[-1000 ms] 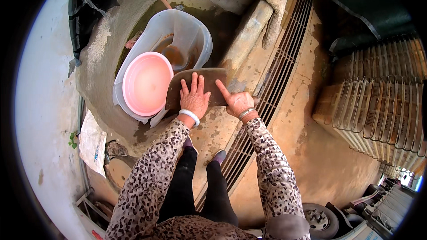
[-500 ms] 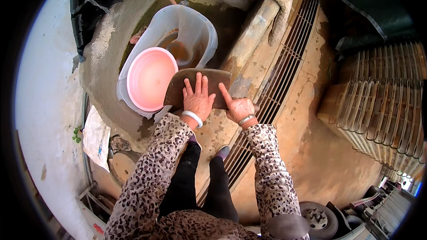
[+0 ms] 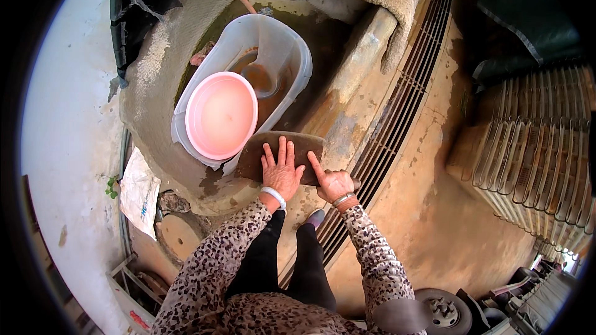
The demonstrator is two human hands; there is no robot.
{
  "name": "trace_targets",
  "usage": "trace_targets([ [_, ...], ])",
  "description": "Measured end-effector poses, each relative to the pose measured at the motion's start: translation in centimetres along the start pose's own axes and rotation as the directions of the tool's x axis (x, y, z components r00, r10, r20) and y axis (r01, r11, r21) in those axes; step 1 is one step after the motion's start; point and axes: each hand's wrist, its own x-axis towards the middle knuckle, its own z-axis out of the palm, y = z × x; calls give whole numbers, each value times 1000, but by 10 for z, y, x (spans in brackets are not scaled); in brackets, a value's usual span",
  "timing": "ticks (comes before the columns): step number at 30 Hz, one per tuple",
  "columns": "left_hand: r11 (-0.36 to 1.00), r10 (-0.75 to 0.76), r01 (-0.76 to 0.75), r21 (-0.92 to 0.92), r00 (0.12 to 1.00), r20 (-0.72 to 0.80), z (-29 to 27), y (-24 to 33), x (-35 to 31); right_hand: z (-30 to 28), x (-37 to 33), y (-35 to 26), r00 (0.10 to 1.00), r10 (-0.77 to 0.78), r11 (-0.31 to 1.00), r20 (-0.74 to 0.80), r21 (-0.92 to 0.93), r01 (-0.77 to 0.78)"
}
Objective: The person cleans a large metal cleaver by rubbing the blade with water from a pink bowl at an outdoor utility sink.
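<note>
My right hand (image 3: 336,187) grips the short handle of a dark, broad-bladed cleaver (image 3: 248,160), its index finger stretched along the blade. Flat on the blade lies my left hand (image 3: 282,172), fingers spread and pressing from above. The cleaver sits over the near rim of a concrete basin (image 3: 214,201); what its underside touches is hidden. Just beyond and to the left, a round pink basin (image 3: 221,115) of cloudy water rests on a translucent plastic tub (image 3: 287,43), which has brownish water in its bottom.
A beige cloth (image 3: 400,0) drapes over the concrete wall. Right of it runs a metal drain grate (image 3: 406,90). Stacked crates (image 3: 528,161) stand at the right, with a wheel (image 3: 444,310) at the lower right. A white sack (image 3: 139,189) lies at the left.
Both hands and the cleaver have come toward my body, away from the far side of the rim. The whole view has shifted slightly. My grip looks the same.
</note>
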Motion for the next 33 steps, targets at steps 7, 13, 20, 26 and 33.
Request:
trace_targets([
  [7,988,117,-140,-70,958,-261,-30,3,80,-33,57,17,979,78,996,-191,-33,-85],
  [13,973,232,-232,22,973,-6,-16,-14,-6,15,-23,-34,981,193,980,-19,45,-192],
  [20,657,83,-424,-623,863,-499,-148,-23,-99,-47,-82,-41,886,459,433,-59,886,-166],
  [26,7,-53,-63,-998,997,-63,-179,-52,-133,-158,-127,-80,943,320,-602,87,787,132],
  [33,-338,478,140,-931,877,-41,-228,4,-157,-177,-184,-109,993,10,-941,-119,335,49],
])
